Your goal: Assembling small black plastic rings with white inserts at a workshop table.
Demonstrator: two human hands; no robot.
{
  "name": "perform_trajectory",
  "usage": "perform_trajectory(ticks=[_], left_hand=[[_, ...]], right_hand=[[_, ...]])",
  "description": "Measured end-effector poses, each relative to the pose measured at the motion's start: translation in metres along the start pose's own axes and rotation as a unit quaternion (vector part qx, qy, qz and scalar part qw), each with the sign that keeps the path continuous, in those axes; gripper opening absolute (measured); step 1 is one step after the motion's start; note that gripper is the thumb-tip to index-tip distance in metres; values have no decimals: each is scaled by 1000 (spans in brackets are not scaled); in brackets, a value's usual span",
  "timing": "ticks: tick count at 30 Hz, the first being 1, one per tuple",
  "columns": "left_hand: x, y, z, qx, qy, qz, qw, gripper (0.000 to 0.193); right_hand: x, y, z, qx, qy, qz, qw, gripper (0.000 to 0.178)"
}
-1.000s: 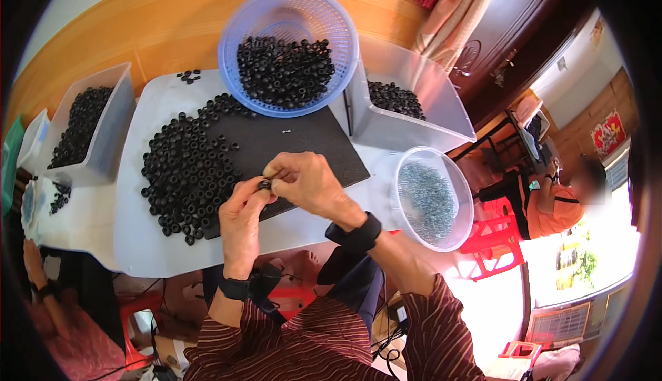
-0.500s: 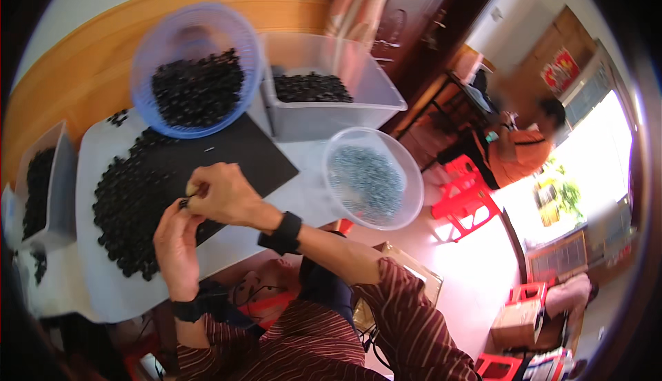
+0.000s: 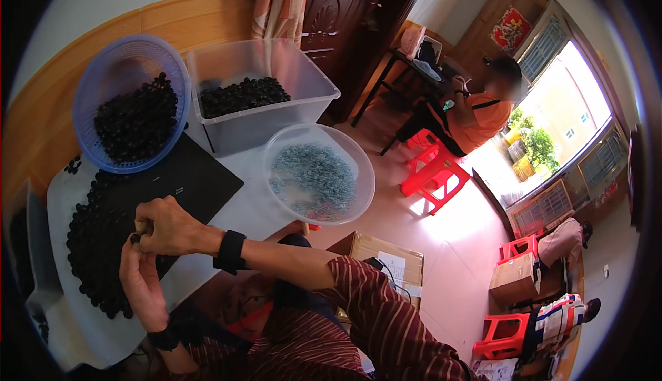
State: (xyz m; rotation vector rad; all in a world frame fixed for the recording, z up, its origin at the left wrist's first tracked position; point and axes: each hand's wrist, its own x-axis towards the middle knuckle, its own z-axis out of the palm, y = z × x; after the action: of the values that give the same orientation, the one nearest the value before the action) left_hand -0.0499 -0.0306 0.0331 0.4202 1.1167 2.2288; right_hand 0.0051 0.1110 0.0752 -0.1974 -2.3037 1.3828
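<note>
My left hand (image 3: 143, 286) and my right hand (image 3: 169, 228) meet over the near edge of a black board (image 3: 196, 173). Between the left fingertips is a small round black piece (image 3: 135, 239). The right fingers are pinched right at it; whatever they grip is too small and hidden to name. Left of and beneath the hands spreads a heap of similar black pieces (image 3: 93, 264) on the white tabletop (image 3: 241, 208). To the right, a round clear tub (image 3: 367, 186) holds many tiny pale-blue, shiny bits.
Behind the board stand a blue plastic basket (image 3: 84, 115) and a clear rectangular bin (image 3: 262, 129), both with black pieces inside. Another bin (image 3: 43, 243) is at the left edge. Cardboard boxes (image 3: 407, 260) and red stools (image 3: 436, 177) stand on the floor. Several other people sit further off.
The whole view has swung to the right, so table and hands sit further left in it. Both hands stay together at the small black piece, with little change in grip.
</note>
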Motion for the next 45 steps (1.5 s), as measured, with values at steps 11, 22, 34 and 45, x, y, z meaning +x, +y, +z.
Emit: perform_trajectory(ticks=[11, 22, 34, 45], left_hand=[[14, 10, -15, 214, 52, 71, 973, 28], [8, 16, -13, 415, 91, 168, 890, 20], [-21, -7, 24, 287, 0, 79, 955, 18], [-15, -45, 36, 262, -69, 14, 962, 16]], right_hand=[[-5, 19, -11, 32, 30, 70, 997, 13], [-47, 36, -23, 125, 79, 103, 984, 13], [-81, 49, -22, 278, 78, 113, 951, 17], [-91, 57, -24, 290, 68, 73, 952, 19]])
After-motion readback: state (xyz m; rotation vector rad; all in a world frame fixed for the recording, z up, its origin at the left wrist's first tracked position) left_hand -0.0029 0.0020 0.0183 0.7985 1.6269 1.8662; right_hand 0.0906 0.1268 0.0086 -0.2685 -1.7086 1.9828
